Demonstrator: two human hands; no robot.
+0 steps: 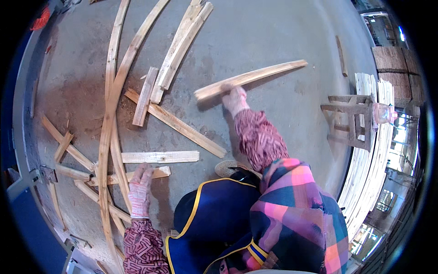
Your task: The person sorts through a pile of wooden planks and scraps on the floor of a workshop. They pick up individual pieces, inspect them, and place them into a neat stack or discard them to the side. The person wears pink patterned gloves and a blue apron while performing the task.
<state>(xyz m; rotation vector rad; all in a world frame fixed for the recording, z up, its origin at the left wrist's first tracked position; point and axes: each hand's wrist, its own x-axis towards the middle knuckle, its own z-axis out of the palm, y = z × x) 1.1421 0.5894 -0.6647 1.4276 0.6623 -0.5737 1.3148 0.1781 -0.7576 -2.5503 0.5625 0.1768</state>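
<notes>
One blue apron (210,223) lies nearest, and just past it my left hand (139,192) rests over the short slat (160,172); I can't tell whether its fingers close on the wood. The pale slat (182,156) lies just beyond. Farther out, my right hand (236,99) is clamped on the stick (269,72), nearer its left end, and the long part juts out rightward, seemingly raised off the floor (283,123). I judge that this off-centre hold leaves the right end heavy, so a firm wrist and a slow swing should serve best; a grip closer to the middle would balance better. I'd steer its tips clear of the stool (349,99) and the paired battens (187,46) beyond.
</notes>
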